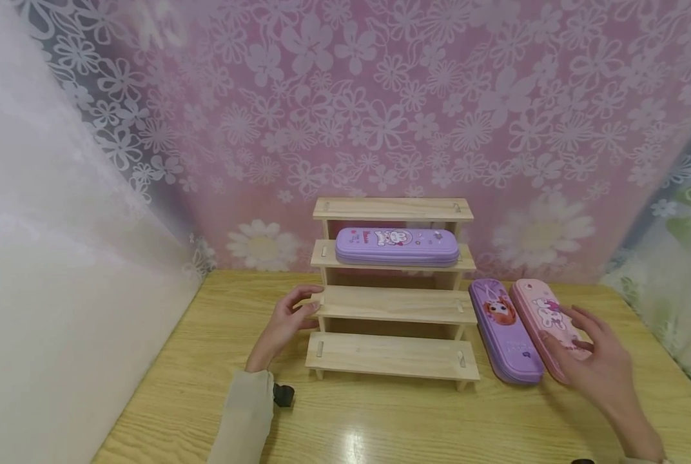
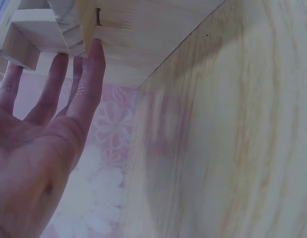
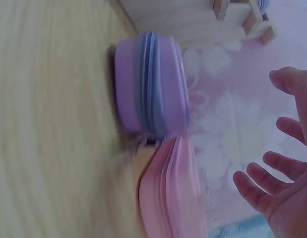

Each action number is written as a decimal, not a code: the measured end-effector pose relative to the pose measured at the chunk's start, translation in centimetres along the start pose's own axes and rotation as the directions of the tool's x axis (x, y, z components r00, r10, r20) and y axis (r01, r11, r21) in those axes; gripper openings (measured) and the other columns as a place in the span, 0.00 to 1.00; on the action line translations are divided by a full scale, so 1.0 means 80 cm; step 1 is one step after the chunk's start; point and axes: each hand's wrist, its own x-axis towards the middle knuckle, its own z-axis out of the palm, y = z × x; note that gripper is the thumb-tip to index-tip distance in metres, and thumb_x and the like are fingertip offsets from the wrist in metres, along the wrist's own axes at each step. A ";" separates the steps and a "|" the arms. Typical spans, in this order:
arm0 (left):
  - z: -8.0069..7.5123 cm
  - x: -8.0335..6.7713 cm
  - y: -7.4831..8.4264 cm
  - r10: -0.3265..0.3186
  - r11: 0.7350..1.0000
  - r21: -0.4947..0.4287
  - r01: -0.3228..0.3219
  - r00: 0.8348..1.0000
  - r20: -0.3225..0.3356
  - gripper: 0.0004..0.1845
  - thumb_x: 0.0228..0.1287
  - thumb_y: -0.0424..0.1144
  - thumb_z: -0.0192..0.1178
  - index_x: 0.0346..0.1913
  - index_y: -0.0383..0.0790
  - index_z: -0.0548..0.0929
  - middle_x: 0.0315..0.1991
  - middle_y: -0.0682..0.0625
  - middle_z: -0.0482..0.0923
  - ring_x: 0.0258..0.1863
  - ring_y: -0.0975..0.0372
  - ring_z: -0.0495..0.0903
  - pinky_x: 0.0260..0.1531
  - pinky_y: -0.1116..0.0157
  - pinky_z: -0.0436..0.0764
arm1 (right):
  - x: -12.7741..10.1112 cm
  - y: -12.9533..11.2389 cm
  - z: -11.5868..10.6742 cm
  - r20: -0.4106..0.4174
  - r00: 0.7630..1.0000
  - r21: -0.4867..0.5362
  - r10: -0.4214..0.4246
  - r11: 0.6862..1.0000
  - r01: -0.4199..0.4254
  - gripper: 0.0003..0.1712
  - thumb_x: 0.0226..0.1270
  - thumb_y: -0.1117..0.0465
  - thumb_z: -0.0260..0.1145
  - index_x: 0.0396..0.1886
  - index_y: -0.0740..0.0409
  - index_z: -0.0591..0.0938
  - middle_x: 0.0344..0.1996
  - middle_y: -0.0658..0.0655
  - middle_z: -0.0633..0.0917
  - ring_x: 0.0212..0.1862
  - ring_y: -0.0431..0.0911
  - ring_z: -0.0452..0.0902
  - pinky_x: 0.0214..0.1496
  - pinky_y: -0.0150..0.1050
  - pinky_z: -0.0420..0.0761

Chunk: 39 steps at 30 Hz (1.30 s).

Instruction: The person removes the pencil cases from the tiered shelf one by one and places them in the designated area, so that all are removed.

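Note:
My left hand is at the left end of a stepped wooden shelf, its fingertips touching the side near the third board down. From below, the left wrist view shows those fingers stretched, fairly straight, against the pale wood. Over the pink pencil case with a white rabbit hovers my right hand, thumb and fingers spread, nothing held. Beside it lies a purple pencil case with a red-haired figure. Another purple pencil case, rabbit-printed, lies lengthwise on the second board from the top.
The shelf stands on a wood-grain table against a pink floral backdrop. A white wall borders the left side. Both loose pencil cases lie side by side right of the shelf. A small black object is by my left sleeve.

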 end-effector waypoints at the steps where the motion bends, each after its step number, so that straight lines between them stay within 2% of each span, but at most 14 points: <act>1: 0.000 0.000 0.000 0.001 1.000 0.000 -0.001 1.000 0.000 0.21 0.77 0.41 0.59 0.67 0.40 0.76 0.64 0.40 0.69 0.49 0.59 0.83 0.57 0.31 0.78 | 0.002 -0.004 0.004 -0.005 1.000 0.006 -0.006 1.000 0.006 0.34 0.56 0.62 0.79 0.64 0.59 0.81 0.66 0.52 0.76 0.54 0.15 0.64 0.44 0.07 0.70; 3: 0.000 0.000 0.002 0.003 1.000 0.004 -0.003 1.000 0.002 0.21 0.77 0.41 0.59 0.67 0.39 0.75 0.64 0.41 0.69 0.49 0.59 0.83 0.57 0.31 0.77 | 0.005 -0.014 0.010 -0.004 1.000 0.023 -0.009 1.000 0.009 0.34 0.57 0.62 0.78 0.65 0.59 0.80 0.67 0.53 0.76 0.54 0.15 0.65 0.45 0.07 0.70; 7: 0.001 -0.001 0.004 0.001 1.000 0.014 -0.001 1.000 0.001 0.22 0.77 0.41 0.59 0.68 0.38 0.75 0.63 0.41 0.69 0.48 0.59 0.83 0.56 0.32 0.78 | 0.014 -0.031 0.023 0.010 1.000 0.031 -0.025 0.999 0.025 0.35 0.60 0.60 0.77 0.68 0.58 0.79 0.69 0.63 0.76 0.54 0.14 0.63 0.47 0.07 0.69; 10: 0.001 -0.002 0.004 -0.001 1.000 0.019 0.001 1.000 0.000 0.21 0.77 0.41 0.58 0.68 0.39 0.75 0.64 0.39 0.68 0.48 0.60 0.83 0.56 0.32 0.78 | 0.022 -0.044 0.032 0.014 0.998 0.057 -0.058 0.997 0.057 0.36 0.59 0.62 0.78 0.68 0.54 0.79 0.69 0.62 0.76 0.56 0.16 0.65 0.48 0.08 0.69; 14: 0.001 -0.001 0.003 -0.002 1.000 0.008 0.002 1.000 0.003 0.20 0.77 0.41 0.58 0.67 0.40 0.76 0.64 0.38 0.68 0.49 0.59 0.82 0.56 0.31 0.78 | 0.033 -0.059 0.044 -0.023 0.990 0.126 -0.139 0.982 0.141 0.37 0.54 0.69 0.79 0.67 0.53 0.81 0.64 0.40 0.78 0.57 0.22 0.70 0.49 0.10 0.72; 17: -0.001 -0.001 0.001 -0.007 1.000 0.009 0.007 1.000 -0.007 0.19 0.77 0.41 0.59 0.66 0.42 0.77 0.63 0.41 0.69 0.50 0.58 0.81 0.57 0.32 0.78 | 0.043 -0.072 0.054 -0.042 0.977 0.170 -0.207 0.962 0.212 0.37 0.51 0.73 0.78 0.65 0.57 0.81 0.62 0.30 0.75 0.59 0.24 0.72 0.49 0.11 0.74; 19: -0.001 -0.001 0.000 -0.010 1.000 0.010 0.011 1.000 -0.017 0.19 0.77 0.41 0.59 0.66 0.43 0.77 0.63 0.43 0.70 0.51 0.57 0.81 0.57 0.32 0.78 | 0.050 -0.082 0.061 -0.037 0.972 0.186 -0.230 0.954 0.233 0.38 0.51 0.74 0.78 0.65 0.57 0.81 0.63 0.31 0.75 0.57 0.23 0.72 0.50 0.11 0.74; 24: 0.002 -0.003 0.005 -0.003 1.000 0.006 0.003 1.000 -0.013 0.19 0.77 0.40 0.59 0.66 0.40 0.76 0.62 0.42 0.70 0.49 0.59 0.82 0.56 0.32 0.79 | 0.061 -0.103 0.072 -0.031 0.967 0.185 -0.253 0.949 0.254 0.39 0.52 0.73 0.78 0.67 0.55 0.80 0.65 0.43 0.78 0.48 0.23 0.74 0.48 0.11 0.71; 30: 0.003 -0.004 0.007 0.000 1.000 0.008 0.000 1.000 -0.010 0.20 0.77 0.39 0.58 0.67 0.38 0.76 0.62 0.39 0.69 0.46 0.61 0.83 0.55 0.32 0.78 | 0.077 -0.122 0.090 -0.051 0.951 0.261 -0.305 0.915 0.307 0.38 0.50 0.77 0.77 0.64 0.63 0.80 0.63 0.62 0.79 0.52 0.21 0.75 0.54 0.14 0.74; 32: 0.003 -0.004 0.007 0.005 1.000 0.011 -0.005 1.000 -0.009 0.20 0.77 0.39 0.58 0.67 0.38 0.76 0.63 0.39 0.69 0.47 0.60 0.82 0.55 0.32 0.79 | 0.084 -0.128 0.095 -0.065 0.948 0.302 -0.311 0.899 0.316 0.37 0.49 0.78 0.77 0.63 0.65 0.80 0.62 0.63 0.80 0.53 0.22 0.76 0.57 0.15 0.75; 35: 0.003 -0.003 0.006 0.007 1.000 0.017 -0.007 1.000 -0.006 0.20 0.77 0.40 0.58 0.67 0.39 0.76 0.63 0.40 0.69 0.47 0.60 0.82 0.55 0.33 0.80 | 0.093 -0.139 0.101 -0.066 0.951 0.333 -0.301 0.892 0.305 0.35 0.52 0.77 0.76 0.63 0.64 0.80 0.59 0.62 0.82 0.53 0.25 0.78 0.56 0.17 0.77; 39: 0.002 -0.002 0.004 0.005 1.000 0.021 -0.005 1.000 -0.010 0.19 0.77 0.40 0.58 0.67 0.40 0.76 0.63 0.40 0.69 0.48 0.59 0.82 0.55 0.35 0.81 | 0.101 -0.151 0.108 -0.028 0.966 0.343 -0.257 0.905 0.251 0.33 0.56 0.73 0.76 0.64 0.62 0.80 0.59 0.62 0.82 0.54 0.25 0.77 0.57 0.18 0.77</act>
